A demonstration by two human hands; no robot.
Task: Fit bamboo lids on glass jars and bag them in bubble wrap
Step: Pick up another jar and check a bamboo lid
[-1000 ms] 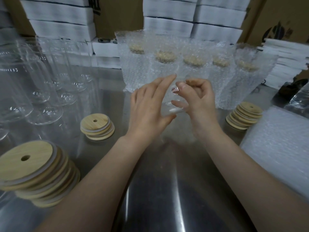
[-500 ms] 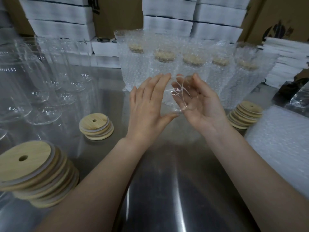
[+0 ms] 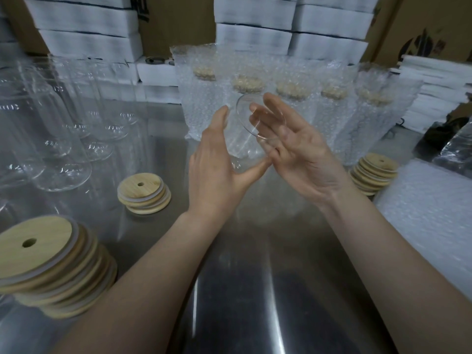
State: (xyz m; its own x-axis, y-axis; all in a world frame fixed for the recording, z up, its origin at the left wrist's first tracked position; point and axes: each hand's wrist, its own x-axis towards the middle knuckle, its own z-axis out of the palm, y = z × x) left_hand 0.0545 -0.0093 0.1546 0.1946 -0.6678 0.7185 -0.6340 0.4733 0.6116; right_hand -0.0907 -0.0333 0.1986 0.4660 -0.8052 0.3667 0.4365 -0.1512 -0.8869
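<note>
Glass jar (image 3: 241,135) tilted, pressed btwn both palms: left hand (image 3: 217,169) fingers straight, thumb underneath; right hand (image 3: 298,154) flat, fingers wide. Bamboo lids (image 3: 144,195) stacked nearby on table (image 3: 255,290).

A shiny metal tabletop (image 3: 255,290) carries everything. At its near left corner sits a leaning stack of bamboo lids (image 3: 51,267), each with a small hole. A smaller stack (image 3: 143,196) lies farther in, and a third stack (image 3: 374,172) sits on the right. Bare glass jars (image 3: 51,129) crowd the left side. A row of bubble-wrapped jars (image 3: 293,106) with lids on stands upright along the back. A flat pile of bubble wrap (image 3: 429,205) lies at the right edge, just beside the third stack.
</note>
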